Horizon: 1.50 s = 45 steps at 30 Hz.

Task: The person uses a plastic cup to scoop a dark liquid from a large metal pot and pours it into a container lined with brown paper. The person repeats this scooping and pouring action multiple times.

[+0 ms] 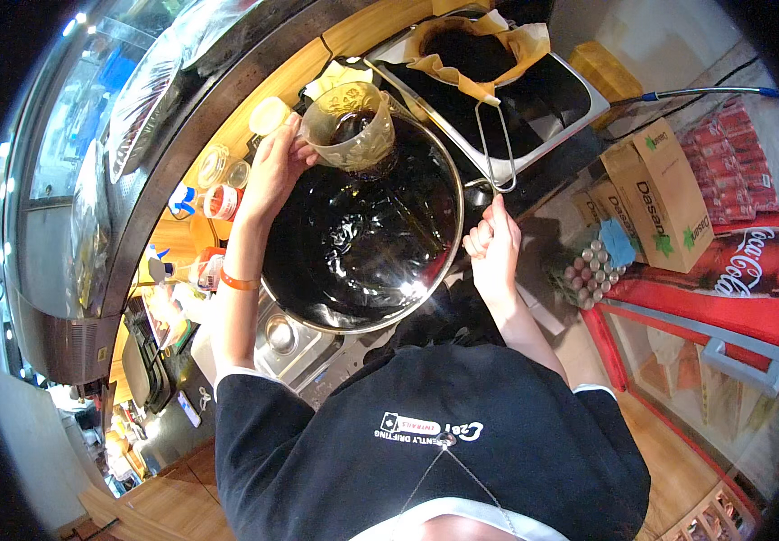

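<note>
My left hand (280,159) grips a patterned translucent jug (349,145) by its side, where its handle would be. Some dark liquid shows inside the tilted jug. It hangs over the far rim of a large round black pot (458,223), whose inside is dark and glossy with bright reflections. My right hand (494,237) pinches the near end of a looped metal wire handle (511,159). That handle leads to a round strainer lined with brown filter paper (531,42), which holds something dark. The strainer rests over a rectangular steel container (596,105).
Jars (214,166) and a red-labelled tub (222,201) stand left of the pot. Cardboard cartons (660,196), canned drinks (734,162) and bottles (591,274) are stacked at right, above a red-framed fridge (707,331). A glass-fronted case (58,169) curves along the left.
</note>
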Motion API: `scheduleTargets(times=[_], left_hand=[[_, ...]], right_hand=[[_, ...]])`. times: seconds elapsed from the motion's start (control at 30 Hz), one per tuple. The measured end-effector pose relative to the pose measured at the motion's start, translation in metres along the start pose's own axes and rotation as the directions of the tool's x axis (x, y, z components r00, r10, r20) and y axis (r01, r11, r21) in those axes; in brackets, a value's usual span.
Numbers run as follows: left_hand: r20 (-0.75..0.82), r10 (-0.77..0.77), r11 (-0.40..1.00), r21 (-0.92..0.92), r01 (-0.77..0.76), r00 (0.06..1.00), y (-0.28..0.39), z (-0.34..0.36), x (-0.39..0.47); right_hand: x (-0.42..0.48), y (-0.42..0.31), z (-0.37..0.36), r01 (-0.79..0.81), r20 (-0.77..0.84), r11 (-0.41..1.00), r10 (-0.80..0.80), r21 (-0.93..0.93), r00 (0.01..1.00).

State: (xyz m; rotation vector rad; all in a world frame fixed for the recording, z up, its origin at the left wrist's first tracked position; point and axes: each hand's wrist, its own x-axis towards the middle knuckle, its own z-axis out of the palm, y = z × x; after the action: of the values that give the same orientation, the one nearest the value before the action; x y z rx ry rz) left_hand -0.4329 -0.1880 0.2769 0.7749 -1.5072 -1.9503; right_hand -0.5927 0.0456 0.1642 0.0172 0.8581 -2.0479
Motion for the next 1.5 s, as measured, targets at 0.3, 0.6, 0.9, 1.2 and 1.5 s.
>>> scheduleTargets(times=[0.3, 0.6, 0.9, 1.2, 1.5], left_hand=[[-0.084, 0.022, 1.0, -0.01, -0.023, 0.996, 0.01, 0.009, 0.009], [-0.012, 0.145, 0.988, -0.055, -0.145, 0.989, 0.024, 0.03, 0.064], [0.085, 0.33, 0.765, 0.559, -0.319, 0.94, 0.045, 0.083, 0.137], [0.202, 0.522, 0.053, 0.962, -0.267, 0.829, 0.038, 0.122, 0.184], [0.435, 0.444, -0.337, 0.891, -0.304, 0.783, 0.031, 0.16, 0.194]], right_hand=[[0.01, -0.009, -0.003, 0.021, 0.02, 0.999, -0.021, -0.025, 1.0], [0.013, -0.009, -0.005, -0.025, 0.031, 0.999, 0.025, 0.027, 0.999], [0.014, -0.008, -0.007, -0.029, 0.035, 0.998, 0.027, 0.059, 0.999], [0.011, -0.01, -0.006, -0.046, 0.081, 0.995, 0.038, 0.09, 0.996], [0.012, -0.011, -0.009, -0.052, 0.127, 0.994, 0.039, 0.099, 0.991]])
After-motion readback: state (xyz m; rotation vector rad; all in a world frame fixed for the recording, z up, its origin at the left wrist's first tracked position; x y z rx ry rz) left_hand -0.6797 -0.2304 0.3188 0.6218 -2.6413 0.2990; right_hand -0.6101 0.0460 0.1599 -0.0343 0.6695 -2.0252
